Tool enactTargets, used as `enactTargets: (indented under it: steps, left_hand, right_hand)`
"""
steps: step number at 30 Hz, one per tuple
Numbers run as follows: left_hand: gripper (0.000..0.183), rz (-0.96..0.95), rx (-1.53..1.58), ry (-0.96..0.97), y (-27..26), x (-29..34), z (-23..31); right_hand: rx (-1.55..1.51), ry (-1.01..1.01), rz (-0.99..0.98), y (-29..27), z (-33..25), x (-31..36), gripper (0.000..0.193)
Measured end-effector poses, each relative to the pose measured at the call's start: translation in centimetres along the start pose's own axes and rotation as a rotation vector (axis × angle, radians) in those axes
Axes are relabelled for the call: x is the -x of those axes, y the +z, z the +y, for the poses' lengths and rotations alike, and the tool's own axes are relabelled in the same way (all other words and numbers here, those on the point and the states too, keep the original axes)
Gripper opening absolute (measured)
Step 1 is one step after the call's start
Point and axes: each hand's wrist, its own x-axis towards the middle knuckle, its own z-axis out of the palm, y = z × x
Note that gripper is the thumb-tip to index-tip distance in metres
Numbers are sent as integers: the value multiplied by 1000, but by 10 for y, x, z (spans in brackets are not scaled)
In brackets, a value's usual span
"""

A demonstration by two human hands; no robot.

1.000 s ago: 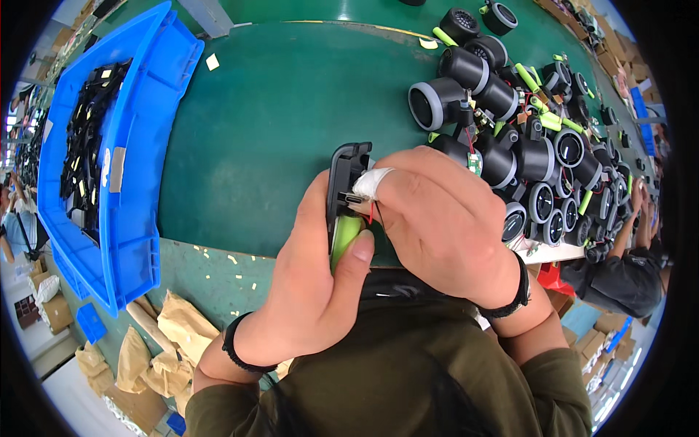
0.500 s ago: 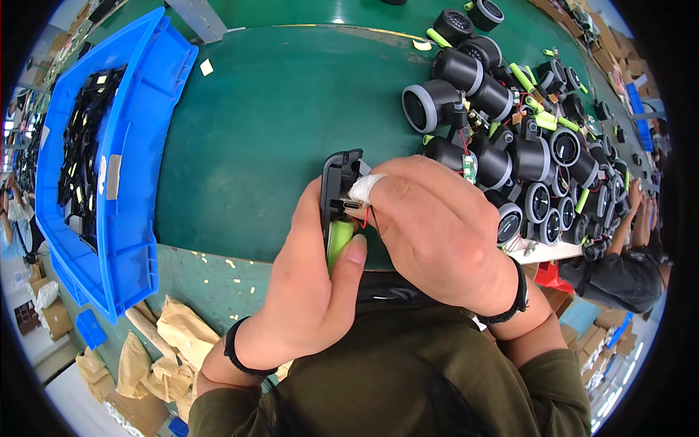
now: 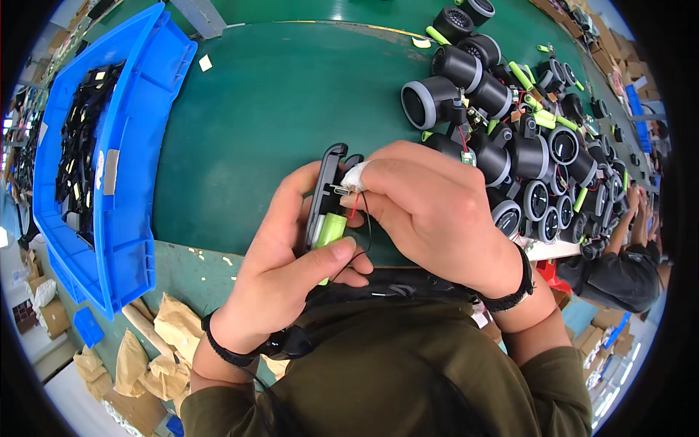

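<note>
Black housing (image 3: 321, 198) held above tabletop (image 3: 247, 109), close to near edge. Left hand (image 3: 280, 269) grasping it, thumb across green cell (image 3: 331, 228). Right hand (image 3: 437, 218) bent in at upper end, white-wrapped fingertip beside small metal port (image 3: 339, 189); cannot tell what fingers grip. Progress, as judged: cell lies along housing, port perhaps not fully seated; red wire (image 3: 354, 207) and black wire (image 3: 370, 227) loop outside, housing open, so tucking wires seems left. Blue bin (image 3: 127, 218) at tabletop's left edge; black cylindrical units (image 3: 526, 155) heaped toward right edge.
</note>
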Motion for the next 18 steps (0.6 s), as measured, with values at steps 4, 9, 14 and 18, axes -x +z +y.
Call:
enactTargets:
  steps: [4,9,14,18]
  left_hand:
    - [66,-66,95,20,-4,-2,-4]
    - [63,24,-116,61,5,-1,-3]
    - [60,54,-415,187,8,2,-1]
    - [60,15,-261,122,6,4,1]
  right_hand:
    - [7,2,16,1,-2,-1,17]
    - [51,15,1,0,-6,-1,18]
    - [84,-60,36,2,-5,-1,20]
    - [86,-26,28,-1,-7,2,20]
